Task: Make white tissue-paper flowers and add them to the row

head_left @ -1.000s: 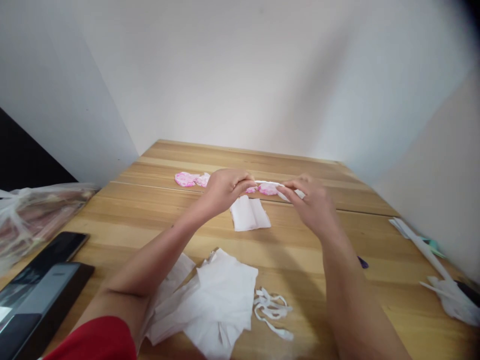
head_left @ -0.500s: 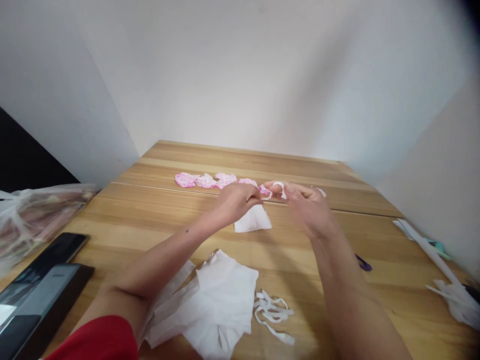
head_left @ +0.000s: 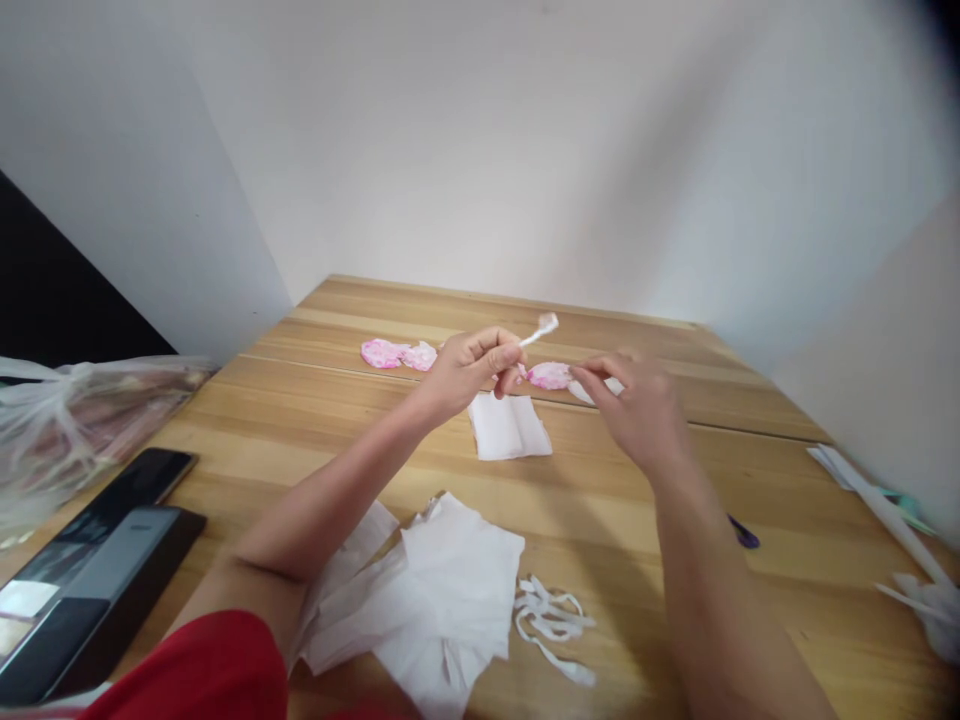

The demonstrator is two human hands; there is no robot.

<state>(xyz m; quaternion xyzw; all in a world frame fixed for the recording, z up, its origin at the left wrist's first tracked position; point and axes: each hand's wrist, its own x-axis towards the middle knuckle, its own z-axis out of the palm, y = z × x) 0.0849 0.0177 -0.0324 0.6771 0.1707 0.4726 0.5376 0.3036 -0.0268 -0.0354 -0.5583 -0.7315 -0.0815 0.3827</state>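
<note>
My left hand (head_left: 480,368) pinches a thin white strip (head_left: 541,328), whose free end sticks up to the right. Fingers bent and close together, my right hand (head_left: 626,395) is by a pink and white crumpled piece (head_left: 550,375); whether it grips anything cannot be made out. Part of a white piece (head_left: 585,390) shows under its fingers. More pink and white pieces (head_left: 384,353) lie in a row to the left, partly hidden by my left hand. Below the hands lies a folded white square (head_left: 510,428).
Nearer are a pile of white sheets (head_left: 450,590) and loose white strips (head_left: 551,615). At left lie a phone (head_left: 142,480), a grey-black box (head_left: 135,570) and a plastic bag (head_left: 97,420). A purple object (head_left: 744,532) and a white roll (head_left: 885,510) are at right.
My hands have moved apart. The white strip, earlier looped between them, now extends from my left hand only. My right hand has come down beside the pink pieces, and the folded square is more exposed.
</note>
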